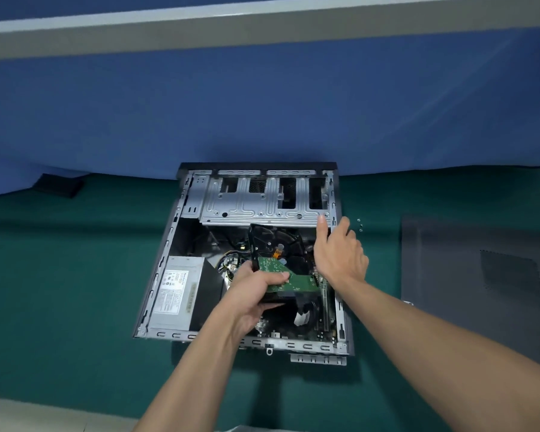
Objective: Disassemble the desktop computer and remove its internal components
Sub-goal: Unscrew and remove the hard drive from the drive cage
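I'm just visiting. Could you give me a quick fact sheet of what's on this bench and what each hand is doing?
Setting: open computer case lying on a green mat
Left hand: grips a hard drive, circuit board up, above the case
Right hand: at the case's right wall, one digit on the drive cage
Still inside: power supply
Beside it: side panel, to the right

Left hand [253, 290] curled, gripping; right hand [340, 257] outstretched
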{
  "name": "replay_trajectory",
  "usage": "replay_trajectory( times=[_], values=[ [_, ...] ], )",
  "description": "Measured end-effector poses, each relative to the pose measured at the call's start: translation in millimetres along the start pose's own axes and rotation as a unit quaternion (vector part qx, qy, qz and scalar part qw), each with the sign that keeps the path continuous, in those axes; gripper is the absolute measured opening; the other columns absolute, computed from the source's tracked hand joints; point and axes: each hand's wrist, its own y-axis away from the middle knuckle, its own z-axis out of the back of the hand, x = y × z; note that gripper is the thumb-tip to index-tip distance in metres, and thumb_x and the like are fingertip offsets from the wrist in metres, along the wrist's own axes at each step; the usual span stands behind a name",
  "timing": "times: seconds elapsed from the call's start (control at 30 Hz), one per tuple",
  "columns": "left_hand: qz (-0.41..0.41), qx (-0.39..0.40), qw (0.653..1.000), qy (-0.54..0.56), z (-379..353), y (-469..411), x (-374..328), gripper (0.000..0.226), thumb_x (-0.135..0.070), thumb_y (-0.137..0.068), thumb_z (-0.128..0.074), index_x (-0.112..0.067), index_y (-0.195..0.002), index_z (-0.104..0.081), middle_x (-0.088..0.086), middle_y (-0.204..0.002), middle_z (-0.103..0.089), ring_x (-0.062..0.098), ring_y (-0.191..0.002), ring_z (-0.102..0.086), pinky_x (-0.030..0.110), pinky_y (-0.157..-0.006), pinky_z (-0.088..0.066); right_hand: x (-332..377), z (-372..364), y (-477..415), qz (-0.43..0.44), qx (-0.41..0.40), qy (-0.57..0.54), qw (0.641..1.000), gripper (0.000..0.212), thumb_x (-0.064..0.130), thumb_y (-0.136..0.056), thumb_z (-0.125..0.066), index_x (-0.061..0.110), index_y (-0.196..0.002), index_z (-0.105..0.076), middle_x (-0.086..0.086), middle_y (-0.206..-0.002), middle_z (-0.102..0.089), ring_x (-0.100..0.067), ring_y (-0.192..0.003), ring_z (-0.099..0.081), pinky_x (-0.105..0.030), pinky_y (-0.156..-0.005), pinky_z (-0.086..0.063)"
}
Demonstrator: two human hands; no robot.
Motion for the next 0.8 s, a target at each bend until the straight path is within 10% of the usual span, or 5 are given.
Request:
replay_trajectory(
  times=[0.13,0.33,0.5,0.8],
  values=[
    [-0.050,-0.015,0.999,0.011,-6,14,-4,0.068,0.007,-0.073,-0.075,-0.008,-0.131,-0.044,0.015,-0.111,-0.070,0.030,-0.104,-0.067,0.047,-0.089,-0.053,1,3,6,0.010,-0.035,-0.021,0.999,0.072,0.060,-0.095,-0.012,0.006,-0.132,-0.042,-0.016,-0.126,-0.052,-0.031,-0.113,-0.046,-0.045,-0.084,-0.043],
    [-0.124,0.004,0.992,0.036,-12,24,-33,0.041,0.010,-0.076,-0.070,-0.007,-0.110,-0.054,0.007,-0.087,-0.075,0.026,-0.084,-0.073,0.033,-0.064,-0.057,4,18,12,0.043,-0.070,-0.127,0.989,0.047,0.042,-0.101,-0.032,0.006,-0.117,-0.058,-0.013,-0.122,-0.051,-0.027,-0.114,-0.037,-0.036,-0.098,-0.030],
    [-0.193,0.010,0.979,0.062,-16,25,-59,0.040,0.007,-0.078,-0.070,-0.009,-0.111,-0.054,0.006,-0.088,-0.075,0.025,-0.085,-0.073,0.036,-0.068,-0.057,17,50,35,0.010,0.055,-0.364,0.930,0.051,0.055,-0.095,-0.038,0.015,-0.075,-0.062,0.002,-0.072,-0.063,-0.020,-0.074,-0.059,-0.036,-0.069,-0.046],
    [-0.238,0.050,0.965,0.096,-21,26,-72,0.045,0.007,-0.080,-0.067,-0.016,-0.114,-0.051,0.005,-0.090,-0.074,0.021,-0.080,-0.072,0.035,-0.066,-0.056,30,68,46,-0.009,0.184,-0.522,0.833,0.036,0.032,-0.093,-0.060,0.012,-0.063,-0.060,0.003,-0.058,-0.052,-0.007,-0.049,-0.046,-0.021,-0.055,-0.039]
  ],
)
